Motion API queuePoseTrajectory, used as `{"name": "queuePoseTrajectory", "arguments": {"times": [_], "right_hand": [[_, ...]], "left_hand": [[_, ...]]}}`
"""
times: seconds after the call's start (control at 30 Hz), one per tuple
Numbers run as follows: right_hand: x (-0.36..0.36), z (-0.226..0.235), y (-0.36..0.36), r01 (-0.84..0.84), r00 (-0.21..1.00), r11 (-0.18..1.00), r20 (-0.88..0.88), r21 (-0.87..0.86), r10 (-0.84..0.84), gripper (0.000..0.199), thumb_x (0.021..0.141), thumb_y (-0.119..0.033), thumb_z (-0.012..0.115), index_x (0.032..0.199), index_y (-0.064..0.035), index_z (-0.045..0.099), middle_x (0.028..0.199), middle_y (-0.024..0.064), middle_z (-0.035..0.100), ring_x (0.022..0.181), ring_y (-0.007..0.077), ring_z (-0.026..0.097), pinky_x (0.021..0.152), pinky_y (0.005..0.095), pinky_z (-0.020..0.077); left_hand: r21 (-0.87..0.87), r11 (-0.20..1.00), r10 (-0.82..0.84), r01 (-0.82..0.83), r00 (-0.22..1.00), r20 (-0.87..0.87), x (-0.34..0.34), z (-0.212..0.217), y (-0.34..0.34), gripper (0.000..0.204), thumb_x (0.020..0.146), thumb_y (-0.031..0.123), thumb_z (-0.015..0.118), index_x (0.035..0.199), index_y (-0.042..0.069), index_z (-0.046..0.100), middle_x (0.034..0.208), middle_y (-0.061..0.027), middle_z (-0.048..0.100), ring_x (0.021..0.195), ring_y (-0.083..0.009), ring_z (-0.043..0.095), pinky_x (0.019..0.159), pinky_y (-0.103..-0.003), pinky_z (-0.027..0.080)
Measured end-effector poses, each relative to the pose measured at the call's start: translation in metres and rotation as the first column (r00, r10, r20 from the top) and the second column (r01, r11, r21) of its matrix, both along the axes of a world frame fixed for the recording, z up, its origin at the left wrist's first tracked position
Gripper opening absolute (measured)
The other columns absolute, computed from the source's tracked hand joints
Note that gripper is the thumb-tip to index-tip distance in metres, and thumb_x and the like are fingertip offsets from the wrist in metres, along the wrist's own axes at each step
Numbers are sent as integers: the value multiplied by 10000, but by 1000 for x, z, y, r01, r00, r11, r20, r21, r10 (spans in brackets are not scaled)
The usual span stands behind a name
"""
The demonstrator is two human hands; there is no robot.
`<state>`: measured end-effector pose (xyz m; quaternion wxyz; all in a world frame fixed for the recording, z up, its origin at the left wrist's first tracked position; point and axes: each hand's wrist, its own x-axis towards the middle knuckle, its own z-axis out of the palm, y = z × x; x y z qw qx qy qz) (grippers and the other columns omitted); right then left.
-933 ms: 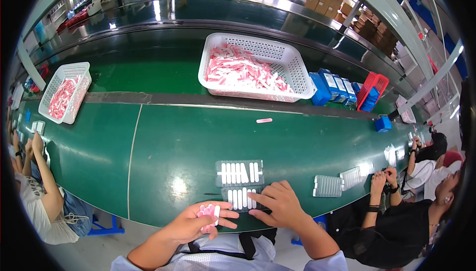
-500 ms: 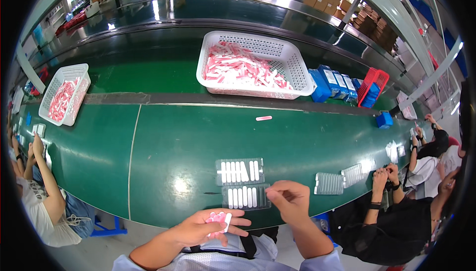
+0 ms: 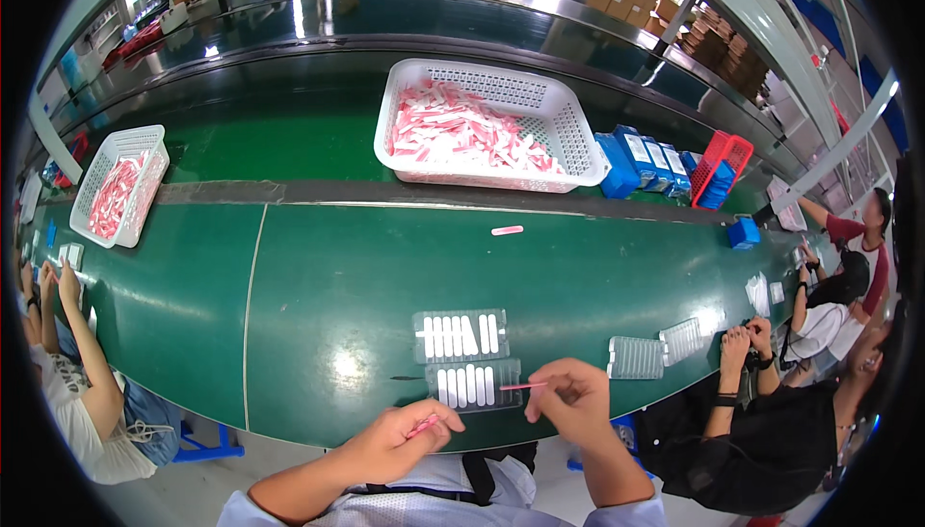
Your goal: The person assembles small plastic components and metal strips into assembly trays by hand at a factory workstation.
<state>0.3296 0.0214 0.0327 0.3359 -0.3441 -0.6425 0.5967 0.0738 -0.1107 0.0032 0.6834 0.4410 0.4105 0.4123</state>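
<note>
Smooth, glossy green belt surface [image 3: 328,276], bowed by the lens, with a glare spot near the front edge. Two clear ribbed plastic trays side by side front to back: far tray [image 3: 461,335] and near tray [image 3: 474,384], each shallow, rectangular, with narrow slots holding slim white sticks laid parallel.

Right hand [image 3: 570,404] pinched shut on a thin pink stick [image 3: 522,386], fingertips at one end, the other end reaching over the near tray's right edge. Left hand [image 3: 397,440] curled closed around a small bundle of pink sticks [image 3: 422,425], just in front of the near tray, at the surface's edge.

One loose pink stick [image 3: 507,230] lying flat mid-belt, well apart from the trays. Beyond it, a white perforated plastic basket [image 3: 578,146], rounded corners, heaped with pink-and-white sticks. A smaller white mesh basket [image 3: 101,175] at far left, same filling. Blue boxes [image 3: 641,161] and a red mesh crate [image 3: 723,163] right of the big basket. Empty clear ribbed trays [image 3: 638,357] to the right, near another person's hands [image 3: 744,342]. Another person's forearms [image 3: 82,334] at the left rim.
</note>
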Motion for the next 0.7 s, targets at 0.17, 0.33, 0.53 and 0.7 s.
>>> {"name": "queuePoseTrajectory", "arguments": {"times": [0.17,0.33,0.53,0.7], "right_hand": [[8,-17,13,22,996,986,-77,-164,-35,124,914,77,668,1038,73,666,835,151,743,786,184,742,724,291,598],[0,-18,14,-53,992,996,-119,-73,44,78,903,41,706,978,48,684,848,126,749,779,150,725,740,264,583],[-10,-19,18,-98,941,831,322,547,-101,238,779,-76,812,1001,-89,727,674,23,606,604,153,570,601,314,448],[-18,-13,23,-310,881,709,472,633,-36,324,767,-207,840,1063,-124,737,759,12,567,695,212,550,657,362,402]], "left_hand": [[554,809,314,198,652,-690,9,28,28,301,913,109,613,1208,64,646,730,-28,685,588,-200,663,502,-364,493],[288,824,206,488,216,-954,19,35,31,544,881,248,660,1397,87,603,725,-16,666,572,-207,660,500,-370,527],[253,810,168,529,204,-964,19,34,25,544,879,239,663,1395,82,602,708,-9,645,576,-207,663,496,-358,524],[270,805,162,528,242,-957,17,36,25,546,879,238,664,1398,83,595,710,-12,648,579,-211,663,496,-357,524]]}}
